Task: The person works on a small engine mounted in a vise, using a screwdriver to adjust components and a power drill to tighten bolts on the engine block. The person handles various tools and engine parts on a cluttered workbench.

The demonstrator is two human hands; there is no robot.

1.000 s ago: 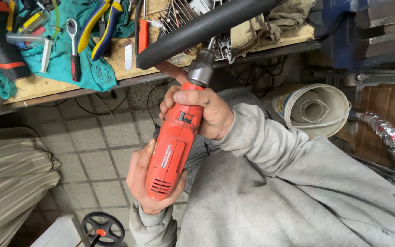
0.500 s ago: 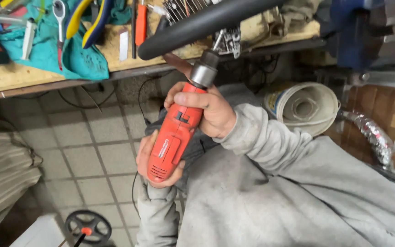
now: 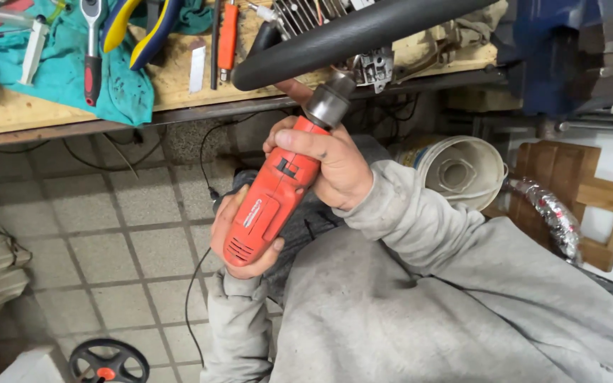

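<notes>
Below the camera, a person in a grey sweatshirt (image 3: pixel 420 312) fills the near right of the scene, both sleeves reaching up and left toward a wooden workbench (image 3: pixel 172 85) at the far edge. A thick black padded tube (image 3: pixel 363 32) slants across the top, from lower left to upper right, just in front of the bench. Beneath it is a red electric drill (image 3: pixel 271 198), held at an angle with its grey chuck (image 3: pixel 329 103) pointing up and right, close against the underside of the tube; whether it touches cannot be told.

Right arm bent at the elbow, the right hand (image 3: pixel 335 167) wraps over the front of the drill body just behind the chuck, fingers curled closed around it. Left forearm coming straight up from the near edge, the left hand (image 3: pixel 239 237) cups the rear end of the drill from below, fingers closed around the vented back.

A white bucket (image 3: pixel 462 170) lies on its side on the tiled floor (image 3: pixel 108 234) to the right. On the bench lie a teal cloth (image 3: pixel 65 71), yellow-handled pliers (image 3: pixel 125 14), and a red-handled screwdriver (image 3: pixel 227 35). A thin black cord (image 3: pixel 189 298) trails down near the left sleeve.
</notes>
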